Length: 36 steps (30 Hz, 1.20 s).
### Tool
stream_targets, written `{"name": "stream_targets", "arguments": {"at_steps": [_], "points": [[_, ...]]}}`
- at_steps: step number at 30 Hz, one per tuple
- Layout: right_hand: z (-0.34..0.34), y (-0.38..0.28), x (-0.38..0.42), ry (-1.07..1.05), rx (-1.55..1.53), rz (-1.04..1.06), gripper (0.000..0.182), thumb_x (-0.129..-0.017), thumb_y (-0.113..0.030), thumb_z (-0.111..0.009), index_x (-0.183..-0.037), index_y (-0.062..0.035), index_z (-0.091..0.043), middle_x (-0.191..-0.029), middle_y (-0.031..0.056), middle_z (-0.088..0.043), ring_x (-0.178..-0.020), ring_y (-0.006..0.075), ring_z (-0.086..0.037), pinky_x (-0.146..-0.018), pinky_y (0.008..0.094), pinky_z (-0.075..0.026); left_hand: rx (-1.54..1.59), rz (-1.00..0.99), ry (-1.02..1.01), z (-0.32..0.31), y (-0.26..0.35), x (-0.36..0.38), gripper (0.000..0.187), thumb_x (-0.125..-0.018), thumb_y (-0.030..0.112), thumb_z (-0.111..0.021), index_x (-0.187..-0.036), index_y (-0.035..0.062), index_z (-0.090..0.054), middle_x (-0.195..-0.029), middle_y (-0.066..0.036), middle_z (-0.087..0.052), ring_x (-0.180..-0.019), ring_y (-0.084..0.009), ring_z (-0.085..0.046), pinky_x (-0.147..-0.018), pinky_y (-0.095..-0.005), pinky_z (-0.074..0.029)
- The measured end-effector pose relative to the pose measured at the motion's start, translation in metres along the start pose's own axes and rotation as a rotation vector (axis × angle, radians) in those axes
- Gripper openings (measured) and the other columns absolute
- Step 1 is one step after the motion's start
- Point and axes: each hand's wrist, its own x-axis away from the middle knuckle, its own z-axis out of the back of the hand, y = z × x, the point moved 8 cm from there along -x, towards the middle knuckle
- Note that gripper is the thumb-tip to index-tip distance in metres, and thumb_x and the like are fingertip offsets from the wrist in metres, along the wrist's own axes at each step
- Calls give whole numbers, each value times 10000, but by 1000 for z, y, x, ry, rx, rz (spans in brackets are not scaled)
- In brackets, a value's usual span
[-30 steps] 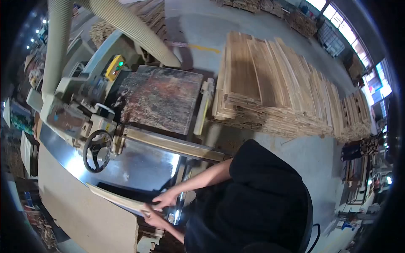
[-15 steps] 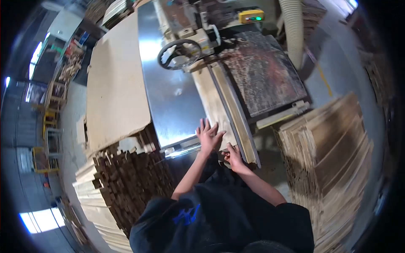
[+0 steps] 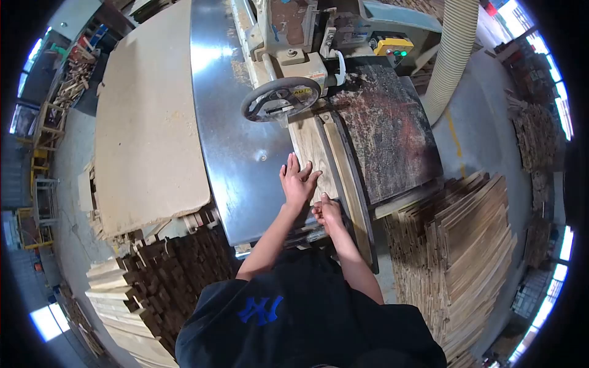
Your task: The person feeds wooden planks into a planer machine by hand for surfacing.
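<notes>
A wooden board (image 3: 311, 147) lies lengthwise on the shiny metal machine table (image 3: 239, 156), against a long wood-faced guide fence (image 3: 347, 173). Its far end passes below the black handwheel (image 3: 280, 99) and out of sight under the machine. My left hand (image 3: 297, 184) rests on the board's left side near its close end, fingers stretched and spread. At that close end, my right hand (image 3: 327, 212) has its fingers curled and the thumb on top, gripping the board's end.
Stacked boards (image 3: 448, 257) stand on the right, and a pile of wood strips (image 3: 165, 282) on the left. A large tan panel (image 3: 150, 122) adjoins the metal table. Behind are a ribbed hose (image 3: 451, 61) and a yellow control box (image 3: 394, 46) with a green light.
Both hands and the board have moved forward, closer to the handwheel. My head view has shifted, so more of the machine shows.
</notes>
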Motion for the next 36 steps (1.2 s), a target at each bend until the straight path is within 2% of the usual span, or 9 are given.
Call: {"name": "stream_targets", "arguments": {"at_steps": [9, 12, 15, 19, 22, 27, 28, 30, 36], "points": [[-36, -52, -28, 61, -79, 145, 427, -955, -429, -464, -741, -70, -552, -574, 58, -583, -407, 119, -503, -326, 236, -287, 129, -224, 127, 20, -10, -55, 410, -756, 304, -730, -1056, 28, -682, -1260, -325, -492, -1137, -433, -517, -950, -454, -395], [-53, -60, -65, 79, -202, 385, 402, -951, -333, -493, -777, 3, -629, -634, 100, -641, -485, 180, -619, -421, 316, -492, 483, -173, 84, 16, -23, -52, 406, -859, 214, -621, -1158, -58, -583, -1325, -299, -452, -1263, -424, -404, -1083, -458, -265], [-68, -72, -57, -83, -351, 436, 249, -922, -205, -510, -827, -9, -629, -715, 96, -663, -559, 176, -642, -435, 313, -497, 497, -220, 34, 22, -28, -39, 460, -955, 202, -491, -1304, -91, -432, -1394, -262, -393, -1312, -379, -348, -1101, -424, -241], [-23, -87, 56, -37, 111, 1018, 230, -941, -219, -522, -900, -4, -594, -724, 46, -646, -626, 129, -621, -554, 291, -495, 468, -86, 16, 28, -29, -25, 509, -951, 234, -494, -1324, -101, -404, -1377, -268, -413, -1247, -360, -436, -1048, -410, -331], [79, -52, 166, 15, 87, 1193, 212, -928, -188, -575, -1021, 0, -605, -885, 63, -661, -792, 110, -619, -704, 265, -494, 231, -168, 106, 35, -26, -6, 505, -921, 307, -573, -1238, -80, -503, -1269, -249, -504, -1162, -366, -492, -1009, -425, -371], [333, 83, 312, 854, -39, 1153, 220, -894, -265, -619, -957, -57, -658, -858, 54, -667, -755, 130, -603, -721, 284, -502, 220, -392, 157, 31, 74, 79, 426, -913, 306, -601, -1151, -48, -582, -1147, -215, -565, -1064, -327, -534, -953, -427, -405], [374, 112, 343, 992, -48, 921, 292, -871, -340, -641, -948, -61, -670, -888, 75, -672, -812, 191, -628, -783, 334, -501, 364, -430, 76, 19, 102, 102, 401, -920, 285, -596, -1142, -48, -585, -1120, -207, -573, -1034, -310, -539, -933, -414, -415], [458, 170, 366, 1251, -43, 959, 374, -846, -401, -654, -1007, -63, -672, -982, 118, -668, -935, 260, -632, -868, 382, -478, 495, -462, -78, -4, 164, 155, 317, -931, 222, -590, -1101, -45, -600, -1052, -182, -594, -957, -262, -547, -857, -377, -439], [633, 215, 473, 1709, 129, 513, 707, -760, -541, -682, -1199, 1, -565, -1309, 192, -508, -1197, 291, -498, -979, 407, -413, 956, -600, -724, -112, 375, 290, 456, -879, 114, -650, -1286, 0, -480, -1139, -126, -570, -961, -199, -561, -809, -325, -477]]}}
